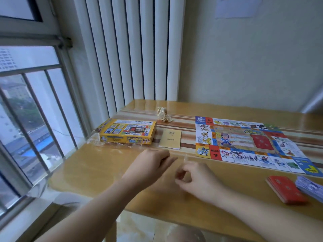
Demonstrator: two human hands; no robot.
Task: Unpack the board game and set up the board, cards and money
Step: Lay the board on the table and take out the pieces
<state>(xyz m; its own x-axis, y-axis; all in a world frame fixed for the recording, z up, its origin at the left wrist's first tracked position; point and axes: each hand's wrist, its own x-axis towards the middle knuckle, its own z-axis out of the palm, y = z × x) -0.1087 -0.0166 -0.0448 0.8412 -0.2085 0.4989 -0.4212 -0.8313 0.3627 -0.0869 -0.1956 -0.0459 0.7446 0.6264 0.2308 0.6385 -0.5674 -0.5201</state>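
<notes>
Both hands over the near-middle of the wooden table [97,165], which has a clear plastic sheet on top. Left hand [148,165]: fingers bunched together, tips pointing at the other hand; can't tell if they hold anything. Right hand [195,179]: fingers curled in, thumb against forefinger, pinching a clear film strip [186,157] that sticks up above the knuckles. It's blurred, so no more detail. Game board [244,142] is unfolded flat on the right half of the table, well apart from the hands. It carries Pokémon artwork: Pikachu squares along the left edge, a boy in a cap in the centre. There are red squares with a black "?" at two corners, and a yellow arrow on blue at the near right corner. The other print on it isn't legible. Red card deck [286,189] sits near the right edge in front of the board, with a blue-purple paper stack [311,187] just beside it, partly cut off by the frame. I can't tell if that's cards or money. Yellow game box [127,131] lies closed at the window side. Its printing is upside down from here and unreadable. Loose clear wrap [111,145] touches its near edge. Beige booklet [170,141] lies between box and board, print too small to read. Crumpled beige wad [163,114] lies behind the booklet. White radiator [131,49] stands behind the table.
</notes>
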